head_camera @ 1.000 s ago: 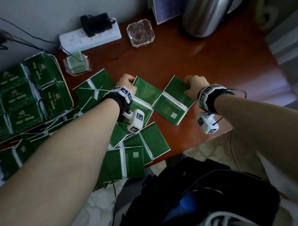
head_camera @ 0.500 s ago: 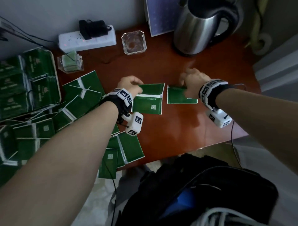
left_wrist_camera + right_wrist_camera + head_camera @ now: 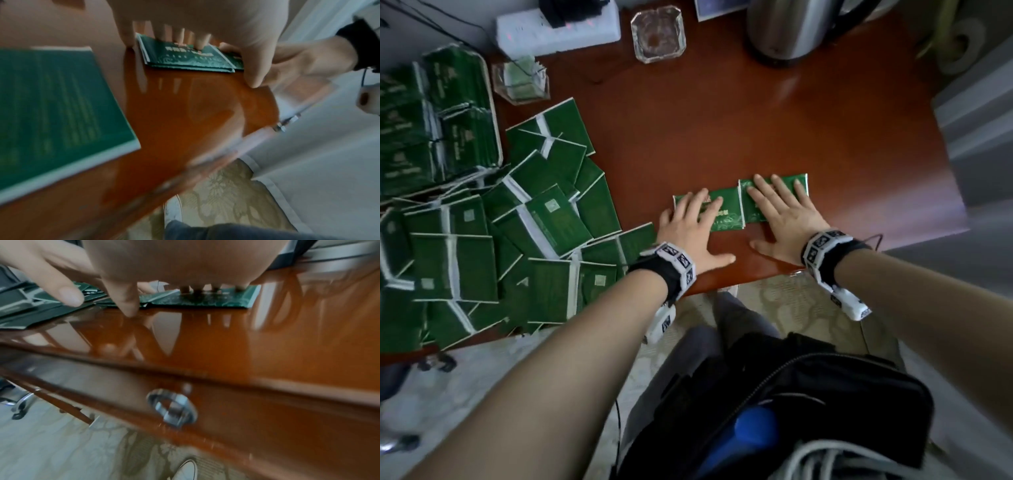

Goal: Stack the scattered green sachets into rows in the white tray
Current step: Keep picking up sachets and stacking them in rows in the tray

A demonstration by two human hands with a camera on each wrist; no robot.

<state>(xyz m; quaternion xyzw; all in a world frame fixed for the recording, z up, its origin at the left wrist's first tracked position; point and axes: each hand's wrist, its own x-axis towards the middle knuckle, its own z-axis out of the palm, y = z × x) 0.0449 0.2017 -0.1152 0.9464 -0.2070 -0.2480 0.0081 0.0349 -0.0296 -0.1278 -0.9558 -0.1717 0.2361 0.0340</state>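
Both hands lie flat, palms down, fingers straight and spread, near the front edge of the red-brown table (image 3: 722, 113). The left hand (image 3: 690, 228) presses on the left sachet (image 3: 724, 216); the right hand (image 3: 779, 205) presses on the right sachet (image 3: 751, 205). Neither hand curls round anything. The two sachets sit side by side, inner edges touching or slightly overlapping (can't tell which). The left wrist view shows the left sachet as two thin layers stacked.

Writing: pale characters and an ornamental band run across the sachets' fronts, too blurred to read. The scattered sachets (image 3: 544, 219) at left show small pale square marks, prob. codes, not legible.

Edges & room: both thumbs rest on bare wood just short of the table's front edge. Bare tabletop spreads behind and to the right of the hands. To the left the loose pile starts just beside the left wrist and hangs over the front edge in spots. The white tray (image 3: 494, 113) sits far left, already packed w/ green sachets in rows. Behind it stand a small clear holder (image 3: 520, 80), a white power strip (image 3: 558, 29), a glass ashtray (image 3: 657, 34) and a steel kettle (image 3: 787, 31). A dark bag (image 3: 808, 394) lies below the table.

Vs. half a sec ago: the hands then held the sachets w/ curled fingers farther back on the table; now they are flattened on them, closer to the front edge.
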